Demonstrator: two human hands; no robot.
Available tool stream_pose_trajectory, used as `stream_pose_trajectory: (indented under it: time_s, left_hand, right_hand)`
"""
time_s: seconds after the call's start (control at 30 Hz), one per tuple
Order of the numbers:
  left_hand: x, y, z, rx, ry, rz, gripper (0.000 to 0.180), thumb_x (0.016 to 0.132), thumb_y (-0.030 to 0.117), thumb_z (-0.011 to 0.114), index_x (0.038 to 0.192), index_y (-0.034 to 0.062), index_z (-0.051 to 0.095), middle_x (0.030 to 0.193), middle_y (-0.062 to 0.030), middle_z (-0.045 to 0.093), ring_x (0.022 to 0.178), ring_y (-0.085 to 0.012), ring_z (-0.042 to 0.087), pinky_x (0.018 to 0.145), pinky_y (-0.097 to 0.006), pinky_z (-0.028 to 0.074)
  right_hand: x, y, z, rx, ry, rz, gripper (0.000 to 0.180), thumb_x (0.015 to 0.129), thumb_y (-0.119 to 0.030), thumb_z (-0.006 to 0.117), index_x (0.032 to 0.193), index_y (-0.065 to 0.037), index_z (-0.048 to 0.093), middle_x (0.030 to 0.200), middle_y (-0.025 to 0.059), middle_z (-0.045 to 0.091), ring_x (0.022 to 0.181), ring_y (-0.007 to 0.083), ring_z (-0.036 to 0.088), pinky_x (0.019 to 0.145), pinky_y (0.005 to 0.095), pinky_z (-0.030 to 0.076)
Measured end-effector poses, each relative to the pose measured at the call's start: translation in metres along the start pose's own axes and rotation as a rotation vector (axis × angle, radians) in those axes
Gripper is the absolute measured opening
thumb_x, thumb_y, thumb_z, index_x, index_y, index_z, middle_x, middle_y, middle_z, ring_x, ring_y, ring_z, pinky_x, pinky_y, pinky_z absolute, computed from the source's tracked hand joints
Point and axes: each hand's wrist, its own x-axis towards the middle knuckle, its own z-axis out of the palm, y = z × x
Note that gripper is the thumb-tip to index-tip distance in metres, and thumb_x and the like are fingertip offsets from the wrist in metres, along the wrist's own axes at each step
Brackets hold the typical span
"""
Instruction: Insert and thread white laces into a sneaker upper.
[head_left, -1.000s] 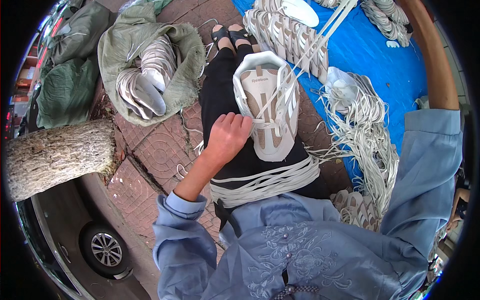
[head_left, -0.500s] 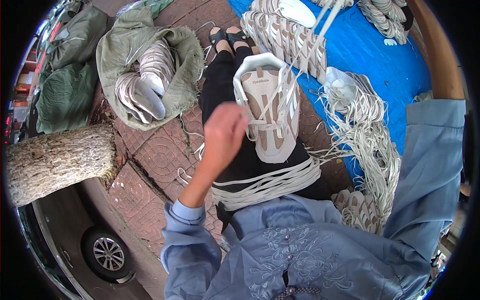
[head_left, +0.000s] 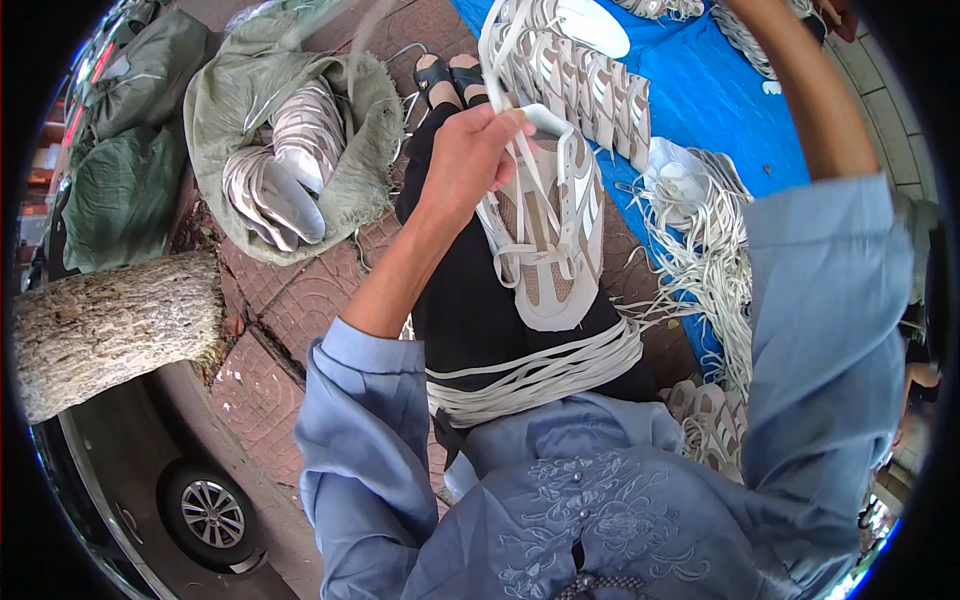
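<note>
A white and beige sneaker upper (head_left: 556, 300) rests on my black-trousered thighs, its toe toward me. A flat white shoelace (head_left: 495, 65) is threaded through its lower eyelets. My left hand (head_left: 470, 155) is closed over the upper's ankle opening, pinching the lace, which rises from the fingers to the top edge. My right forearm (head_left: 815, 100) reaches up to the top edge, where the hand is cut off. A bundle of white shoelaces (head_left: 540, 375) lies across my lap.
A row of stacked shoe uppers (head_left: 570, 85) lies on a blue tarp (head_left: 710, 90). Tangled laces (head_left: 700, 240) hang over more uppers at right. An open green sack (head_left: 365, 160) of uppers stands at left, near a tree trunk (head_left: 120, 330) and a parked car's wheel (head_left: 212, 507).
My left hand has moved up and right from beside the upper to its ankle opening and now pinches the lace. My right forearm has swung left, and the lace has shifted left.
</note>
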Motion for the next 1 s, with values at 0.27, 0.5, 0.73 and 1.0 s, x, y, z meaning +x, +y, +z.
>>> stream_pose_trajectory:
  time_s: [0.27,0.5,0.73,1.0]
  left_hand:
    - [-0.001,-0.014,-0.001,-0.136,0.079,-0.116,0.024,0.085,0.020,0.049,0.081,-0.0021,0.057,0.067,-0.0067,0.058,0.040,-0.0050,0.037,0.036,-0.020,0.026]
    - [-0.007,-0.016,0.002,-0.128,0.119,-0.124,0.024,0.085,0.020,0.049,0.081,-0.0017,0.057,0.067,-0.0065,0.058,0.040,-0.0048,0.037,0.036,-0.020,0.026]
    - [-0.010,-0.020,-0.001,-0.154,0.091,-0.141,0.023,0.086,0.021,0.049,0.082,0.0001,0.057,0.069,-0.0057,0.058,0.040,-0.0044,0.038,0.035,-0.019,0.027]
    - [-0.010,-0.021,-0.007,-0.218,0.066,-0.138,0.021,0.085,0.017,0.048,0.082,-0.0030,0.056,0.068,-0.0081,0.059,0.037,-0.0066,0.039,0.033,-0.022,0.028]
  right_hand:
    - [-0.220,-0.171,-0.056,0.940,-0.281,0.299,0.031,0.051,-0.017,0.073,0.072,-0.005,0.055,0.070,0.0066,0.055,0.062,0.0245,0.055,0.056,0.0334,0.045]
    - [-0.241,-0.185,-0.023,0.823,-0.098,0.322,0.019,0.056,-0.002,0.061,0.074,-0.005,0.056,0.066,0.0055,0.053,0.059,0.0212,0.054,0.052,0.0315,0.045]
    - [-0.240,-0.168,-0.018,0.708,-0.086,0.221,0.011,0.057,-0.004,0.058,0.067,-0.007,0.055,0.060,0.0038,0.050,0.057,0.0193,0.052,0.050,0.0293,0.043]
    - [-0.230,-0.157,-0.016,2.001,-0.820,0.959,0.014,0.061,0.004,0.061,0.075,0.002,0.059,0.062,0.0029,0.056,0.051,0.0079,0.048,0.044,0.0190,0.033]
